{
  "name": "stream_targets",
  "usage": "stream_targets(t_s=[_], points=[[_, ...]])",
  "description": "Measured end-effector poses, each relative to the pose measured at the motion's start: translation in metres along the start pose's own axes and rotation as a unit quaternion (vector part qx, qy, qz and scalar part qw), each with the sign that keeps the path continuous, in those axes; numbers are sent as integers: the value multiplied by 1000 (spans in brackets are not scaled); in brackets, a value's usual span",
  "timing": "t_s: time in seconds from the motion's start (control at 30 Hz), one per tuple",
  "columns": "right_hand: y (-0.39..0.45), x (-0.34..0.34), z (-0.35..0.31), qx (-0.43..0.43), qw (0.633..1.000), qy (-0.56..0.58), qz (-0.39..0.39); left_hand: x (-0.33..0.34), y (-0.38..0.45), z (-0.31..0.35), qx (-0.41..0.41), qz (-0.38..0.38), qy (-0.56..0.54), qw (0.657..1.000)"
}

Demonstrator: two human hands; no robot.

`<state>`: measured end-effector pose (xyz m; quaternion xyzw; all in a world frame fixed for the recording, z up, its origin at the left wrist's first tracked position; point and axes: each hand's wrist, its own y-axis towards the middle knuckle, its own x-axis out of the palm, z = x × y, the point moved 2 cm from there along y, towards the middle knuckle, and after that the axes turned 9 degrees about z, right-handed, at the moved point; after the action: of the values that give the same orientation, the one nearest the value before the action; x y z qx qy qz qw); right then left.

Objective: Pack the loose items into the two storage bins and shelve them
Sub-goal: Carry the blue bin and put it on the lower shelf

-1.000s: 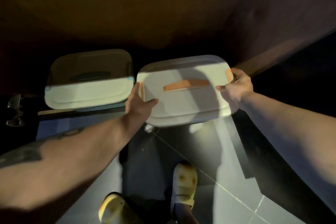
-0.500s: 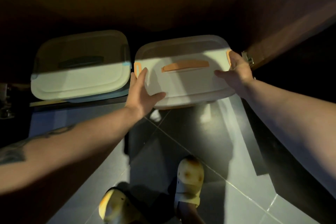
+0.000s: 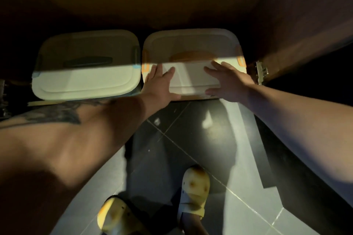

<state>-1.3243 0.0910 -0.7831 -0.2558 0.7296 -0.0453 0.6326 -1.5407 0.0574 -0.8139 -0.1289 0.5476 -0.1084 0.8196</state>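
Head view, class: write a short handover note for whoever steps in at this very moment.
Left hand: flat, fingers straight, on the orange-handled bin lid, near its front left.
Right hand: flat on the same lid, front right.
Dark-handled bin: lidded, on the shelf, beside it on the left.
Done: both bins lidded and side by side in the cabinet.
Left: possibly a last push inward; whether it is fully seated is unclear.

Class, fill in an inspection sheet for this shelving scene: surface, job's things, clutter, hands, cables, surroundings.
Surface: dark shelf floor, mostly in shadow.
Job's things: orange-handled bin and dark-handled bin side by side, lids on.
Clutter: nothing seen.
Hands: left hand and right hand rest flat on the orange-handled bin's lid, fingers straight.
Cables: nothing seen.
Surroundings: tiled floor, cupboard door hinge at right, two yellow slippers.
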Motion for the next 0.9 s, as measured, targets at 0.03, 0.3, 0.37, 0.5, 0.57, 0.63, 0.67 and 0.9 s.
stream_targets(t_s=[0.03,0.3,0.37,0.5,0.57,0.63,0.67,0.9], points=[[2,2,-4,17,1000,10,4,-2,2,1,-4,1,-2,1000],[-56,-25,-78,52,994,21,93,-56,-70,4,-60,64,-155,984],[-85,-44,-105,14,992,8,123,-83,-103,5,-70,86,-163,980],[-139,-98,-163,-23,986,10,162,-144,-166,-1,-91,140,-206,964],[-163,-130,-196,-32,988,24,147,-182,-197,-8,-115,171,-232,951],[-184,-165,-231,-49,990,44,122,-223,-234,-19,-152,204,-263,931],[-195,-184,-255,-70,991,44,110,-245,-257,-27,-171,227,-272,919],[-271,-248,-440,-238,964,121,-2,-376,-447,-111,-288,401,-248,834]])
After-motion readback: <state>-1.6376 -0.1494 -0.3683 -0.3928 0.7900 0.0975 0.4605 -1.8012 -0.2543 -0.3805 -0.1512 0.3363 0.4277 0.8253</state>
